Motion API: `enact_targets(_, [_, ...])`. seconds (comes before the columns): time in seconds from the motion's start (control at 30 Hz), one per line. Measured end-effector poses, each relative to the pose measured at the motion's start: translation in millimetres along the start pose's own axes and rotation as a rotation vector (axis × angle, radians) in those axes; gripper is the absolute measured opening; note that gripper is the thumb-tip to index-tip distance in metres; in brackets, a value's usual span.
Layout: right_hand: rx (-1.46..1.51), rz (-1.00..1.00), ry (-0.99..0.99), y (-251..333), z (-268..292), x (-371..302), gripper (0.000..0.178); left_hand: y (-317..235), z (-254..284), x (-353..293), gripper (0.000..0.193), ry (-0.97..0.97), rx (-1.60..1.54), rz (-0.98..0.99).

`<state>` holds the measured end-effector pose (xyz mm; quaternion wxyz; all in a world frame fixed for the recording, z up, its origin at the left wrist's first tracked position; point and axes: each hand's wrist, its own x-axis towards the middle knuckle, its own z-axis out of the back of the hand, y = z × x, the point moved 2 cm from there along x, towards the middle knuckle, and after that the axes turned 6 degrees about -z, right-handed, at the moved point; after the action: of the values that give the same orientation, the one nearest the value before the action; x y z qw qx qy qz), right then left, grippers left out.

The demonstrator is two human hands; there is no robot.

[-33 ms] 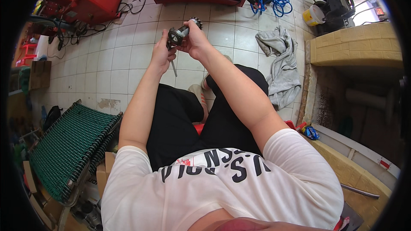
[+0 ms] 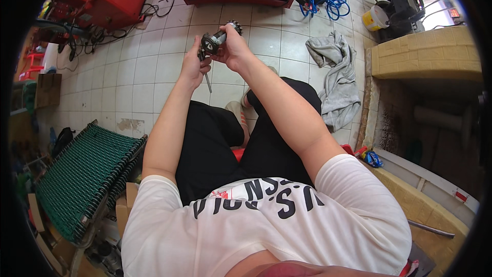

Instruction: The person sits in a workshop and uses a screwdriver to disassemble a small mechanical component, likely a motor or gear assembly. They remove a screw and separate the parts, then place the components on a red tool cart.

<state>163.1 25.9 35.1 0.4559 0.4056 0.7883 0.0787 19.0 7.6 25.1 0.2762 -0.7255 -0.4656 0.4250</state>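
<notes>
Above the tiled floor, beyond my knees, both my hands meet at a cylindrical metal part (image 2: pixel 208 44). It has a dark round flange at the near end and a toothed, sprocket-like ring at the far end. My right hand (image 2: pixel 236 50) is closed around its far side, thumb along the top. My left hand (image 2: pixel 193 65) is closed just left of the flange on a tool with a thin metal rod (image 2: pixel 208 83), which sticks out below the fingers. The tool's dark upper end lies against or very near the flange; whether they touch is unclear.
A red tool cart (image 2: pixel 241 2) stands ahead, with a red machine (image 2: pixel 110 0) and cables at far left. A grey cloth (image 2: pixel 338 79) lies on the floor at right, near a yellow-and-white bucket (image 2: pixel 375 19). A green woven folding bed (image 2: pixel 87 174) is at left.
</notes>
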Motion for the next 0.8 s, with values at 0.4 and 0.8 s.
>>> enact_targets(0.4, [0.032,0.067,-0.053,5,-1,-11,0.027,0,2,2,0.027,-0.012,-0.052,-0.081])
enact_targets(0.8, [0.0,0.09,-0.041,6,-3,-15,0.03,1,4,6,0.033,-0.092,0.003,-0.144])
